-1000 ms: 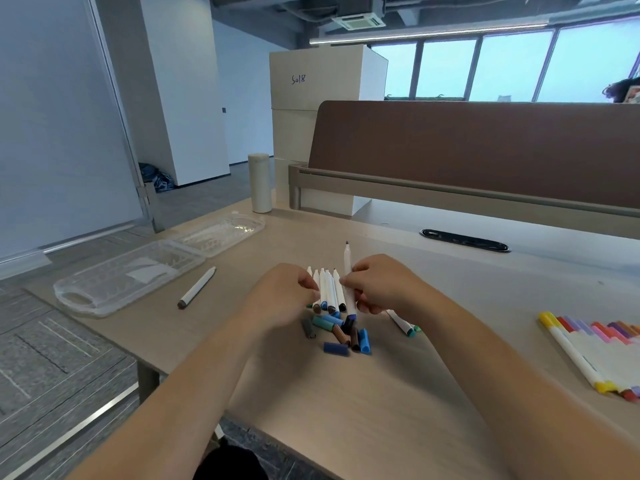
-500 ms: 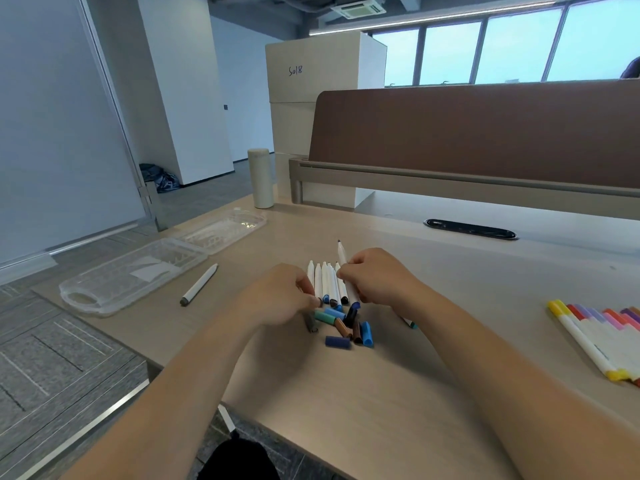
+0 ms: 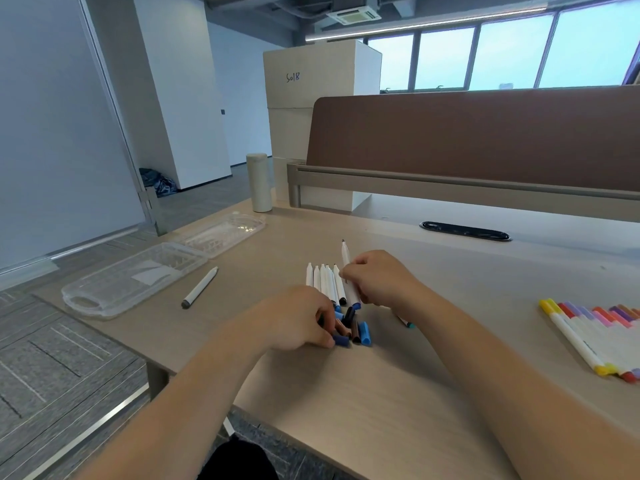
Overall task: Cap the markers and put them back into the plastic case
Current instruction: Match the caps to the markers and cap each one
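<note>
Several uncapped white markers (image 3: 325,281) lie side by side in the middle of the desk. Loose blue, brown and dark caps (image 3: 360,332) lie in a heap just in front of them. My right hand (image 3: 379,278) pinches one white marker (image 3: 346,259), its dark tip pointing away from me. My left hand (image 3: 298,318) reaches into the heap, fingers curled round a dark blue cap (image 3: 341,340). The clear plastic case (image 3: 131,278) lies open at the left, with nothing in it but a white slip. One capped marker (image 3: 200,287) lies alone beside the case.
A row of capped coloured markers (image 3: 595,332) lies at the right edge. A pale cylinder flask (image 3: 259,182) stands at the back left, near the case lid (image 3: 225,230). A brown divider panel (image 3: 485,140) closes off the desk's far side, with a black cable slot (image 3: 464,231) below it.
My left hand has dropped from the marker row towards me onto the caps. My right hand still holds the same marker, now lower and flatter.
</note>
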`<action>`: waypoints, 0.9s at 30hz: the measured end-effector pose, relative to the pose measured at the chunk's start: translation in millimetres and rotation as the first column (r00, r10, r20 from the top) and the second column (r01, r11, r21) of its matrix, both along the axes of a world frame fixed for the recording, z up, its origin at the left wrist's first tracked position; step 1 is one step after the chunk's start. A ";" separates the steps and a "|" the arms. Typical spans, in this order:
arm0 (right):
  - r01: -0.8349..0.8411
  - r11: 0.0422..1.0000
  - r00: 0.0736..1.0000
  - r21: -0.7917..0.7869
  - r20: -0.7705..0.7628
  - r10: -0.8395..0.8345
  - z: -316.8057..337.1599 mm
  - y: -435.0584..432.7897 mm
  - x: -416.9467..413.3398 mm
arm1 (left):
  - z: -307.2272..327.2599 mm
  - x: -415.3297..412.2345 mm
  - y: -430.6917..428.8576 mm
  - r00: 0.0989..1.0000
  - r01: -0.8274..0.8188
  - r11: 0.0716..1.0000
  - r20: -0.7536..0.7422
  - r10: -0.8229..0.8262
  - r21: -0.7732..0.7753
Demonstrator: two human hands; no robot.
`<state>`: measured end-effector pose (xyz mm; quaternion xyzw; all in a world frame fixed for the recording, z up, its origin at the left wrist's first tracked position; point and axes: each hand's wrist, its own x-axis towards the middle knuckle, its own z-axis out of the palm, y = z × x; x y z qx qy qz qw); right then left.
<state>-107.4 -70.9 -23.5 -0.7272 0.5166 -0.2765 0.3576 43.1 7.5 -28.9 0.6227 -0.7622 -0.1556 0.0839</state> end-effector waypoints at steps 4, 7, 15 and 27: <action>0.013 1.000 1.000 -0.005 0.003 -0.013 -3.1 2.5 -4.3 | 2.1 2.4 0.2 0.999 -0.024 1.000 -0.042 0.023 -0.008; -0.019 1.000 1.000 -0.007 0.011 0.019 -1.8 6.3 -8.7 | 8.6 9.5 -0.7 0.974 -0.091 0.995 -0.212 0.083 -0.027; -0.221 0.973 0.975 0.065 0.038 0.219 9.3 19.4 -19.3 | 9.5 27.3 -7.0 0.572 -0.305 0.948 -0.779 0.257 0.088; -0.313 0.946 0.929 0.080 -0.180 0.323 8.3 18.5 -20.4 | 3.1 36.6 -14.2 0.485 -0.383 0.922 -0.838 0.248 0.051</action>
